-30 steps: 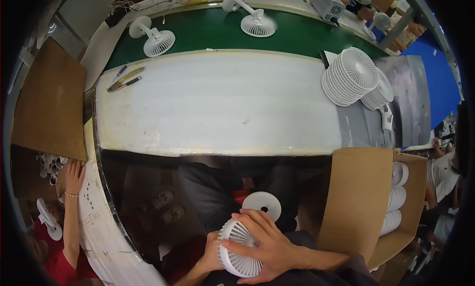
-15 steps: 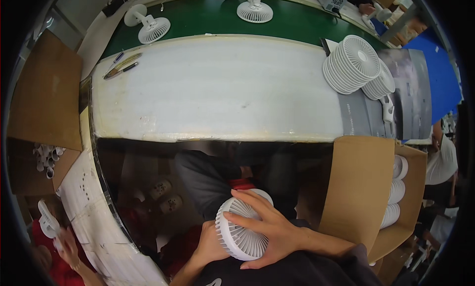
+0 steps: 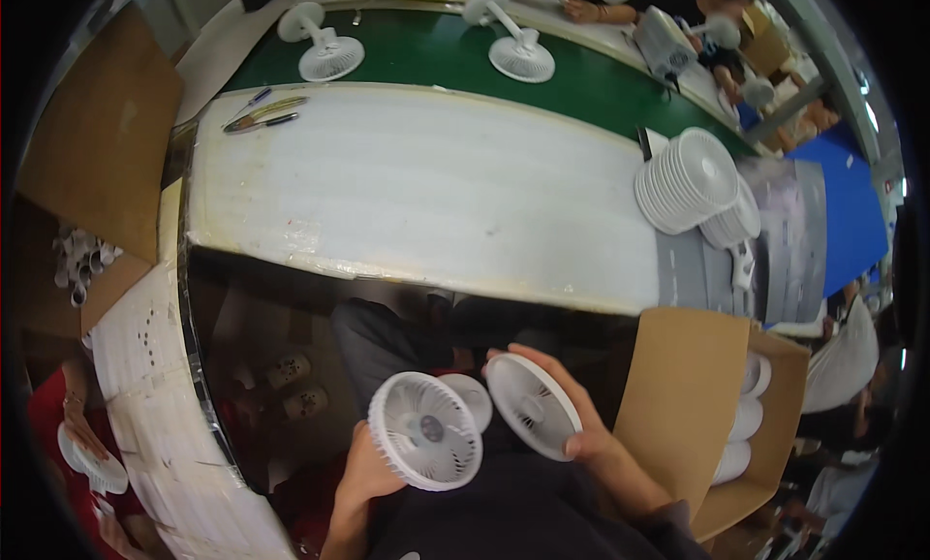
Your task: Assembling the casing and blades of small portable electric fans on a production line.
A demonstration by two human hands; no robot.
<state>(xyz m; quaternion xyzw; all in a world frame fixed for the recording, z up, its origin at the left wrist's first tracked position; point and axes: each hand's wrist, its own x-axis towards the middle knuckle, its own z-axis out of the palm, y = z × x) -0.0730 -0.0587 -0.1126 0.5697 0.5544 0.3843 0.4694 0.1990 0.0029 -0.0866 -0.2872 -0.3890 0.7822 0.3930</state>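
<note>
My left hand (image 3: pixel 362 471) is closed on a white desk fan (image 3: pixel 426 432) from behind, its fingers mostly hidden. The fan head faces up with its blades and dark hub exposed, and a round white base (image 3: pixel 469 403) shows behind it. To the right, my right hand (image 3: pixel 593 438) grips a round white fan grille (image 3: pixel 531 407) by its edge, thumb on the rim near my body. Grille and fan head are apart, tilted toward each other over my lap.
A stack of white grilles (image 3: pixel 688 182) stands on the white table (image 3: pixel 426 192) at right. Pens and tweezers (image 3: pixel 266 114) lie at left. White fans (image 3: pixel 331 58) sit on the green belt (image 3: pixel 417 51). Open cartons (image 3: pixel 688 415) flank me. A red-sleeved person (image 3: pixel 58 405) works at left.
My right hand has lifted the grille off the fan head and moved right with it, baring the blades. My left hand has shifted left with the fan. The view has tilted.
</note>
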